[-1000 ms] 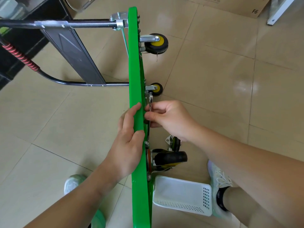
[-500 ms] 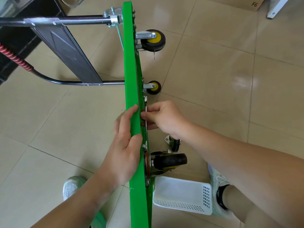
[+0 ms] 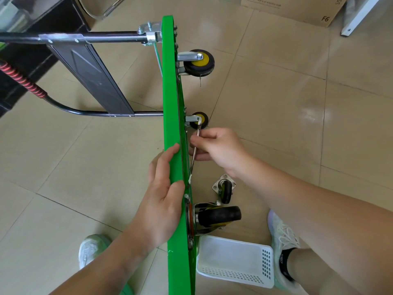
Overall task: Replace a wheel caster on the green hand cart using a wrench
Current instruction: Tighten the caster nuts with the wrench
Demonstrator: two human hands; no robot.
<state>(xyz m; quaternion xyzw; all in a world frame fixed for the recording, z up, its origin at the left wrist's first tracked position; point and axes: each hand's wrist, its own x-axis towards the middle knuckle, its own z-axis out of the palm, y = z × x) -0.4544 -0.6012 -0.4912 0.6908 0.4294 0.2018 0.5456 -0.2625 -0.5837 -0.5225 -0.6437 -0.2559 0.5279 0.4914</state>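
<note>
Down the middle of the frame, the green cart (image 3: pixel 172 103) stands on its edge on the tiled floor (image 3: pixel 276 113), its black handle (image 3: pixel 89 112) reaching to the left. The left hand (image 3: pixel 163 194) grips the deck's upper edge, with the thumb and forefinger curled over it. Just right of the deck, the right hand (image 3: pixel 219 150) pinches the wrench (image 3: pixel 194 155) by its shaft between curled fingers. The wrench's lower end sits against the deck's underside, just above a mounted black caster (image 3: pixel 217 218). A loose caster (image 3: pixel 224 188) lies on the floor beside that one, below the right wrist. Two yellow-hubbed wheels (image 3: pixel 198 62) are fixed higher up the deck. At lower right a white basket (image 3: pixel 234 258) rests between two shoes.
</note>
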